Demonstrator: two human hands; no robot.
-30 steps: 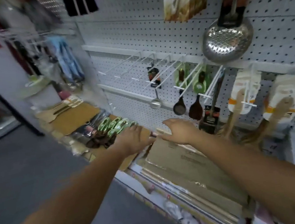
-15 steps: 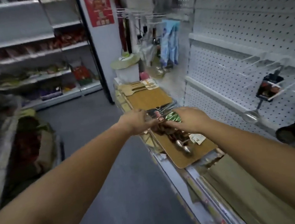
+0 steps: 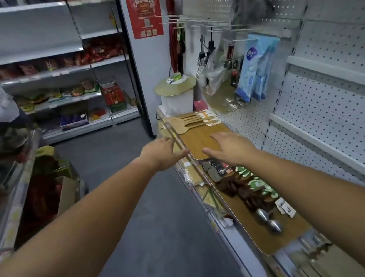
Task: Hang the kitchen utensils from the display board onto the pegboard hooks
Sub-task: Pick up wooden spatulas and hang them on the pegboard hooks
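The step in hand seems to be the reach for the next utensil, with nothing picked up yet. Both arms are stretched forward to the centre of the frame. The left hand (image 3: 159, 154) has its fingers (image 3: 166, 141) released and spread, and it holds nothing; it hovers at the outer edge of the shelf (image 3: 201, 181). The right hand (image 3: 231, 148) is also released and flat, above the near end of a bamboo board (image 3: 200, 142); I cannot tell if it touches the board. The wooden spatulas (image 3: 189, 122), with labels on their handles, lie at the far end of this board, just beyond the fingertips. Nearer, in the lower right, a second board (image 3: 251, 230) carries dark spoons (image 3: 247, 192) with green labels and two metal ladles (image 3: 269, 220). The pegboard (image 3: 337, 107) fills the right side of the frame, and white hooks (image 3: 186, 20) stand out at the upper centre. The next move, I think, calls for a longer reach to grasp one spatula by its handle, then a turn to the right to find a free hook and to pass the hole of the label over it.
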